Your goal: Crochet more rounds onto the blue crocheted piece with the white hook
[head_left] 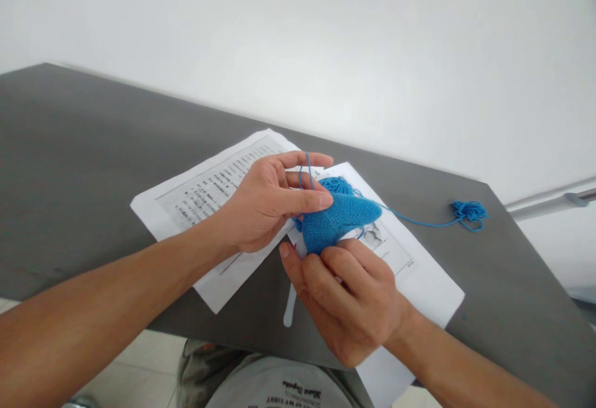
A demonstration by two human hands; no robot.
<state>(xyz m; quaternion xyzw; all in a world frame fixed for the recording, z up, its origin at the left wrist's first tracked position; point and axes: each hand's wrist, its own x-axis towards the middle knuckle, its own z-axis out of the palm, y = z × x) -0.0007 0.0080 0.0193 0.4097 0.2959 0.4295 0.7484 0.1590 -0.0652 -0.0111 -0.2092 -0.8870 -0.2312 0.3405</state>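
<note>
Between its thumb and fingers, my left hand (279, 200) pinches a blue crocheted piece (344, 217) with a pointed end to the right. Its index finger is stretched out, and a strand of blue yarn (308, 169) loops over it. Closed at the lower edge of the piece, my right hand (351, 290) grips the fabric with curled fingers. A slim white handle (289, 308), rounded at its end, shows below the right thumb. Its upper part is hidden, and whether the hand holds it I cannot tell. Behind the piece lies a bundle of blue yarn (336, 184).
Printed sheets lie under my hands: a left sheet (186, 200) with text and a right sheet (428, 284) with a picture. On the grey table (93, 147), a small yarn tangle (468, 212) sits at the right, its strand running toward the bundle. A white wall (298, 41) rises behind.
</note>
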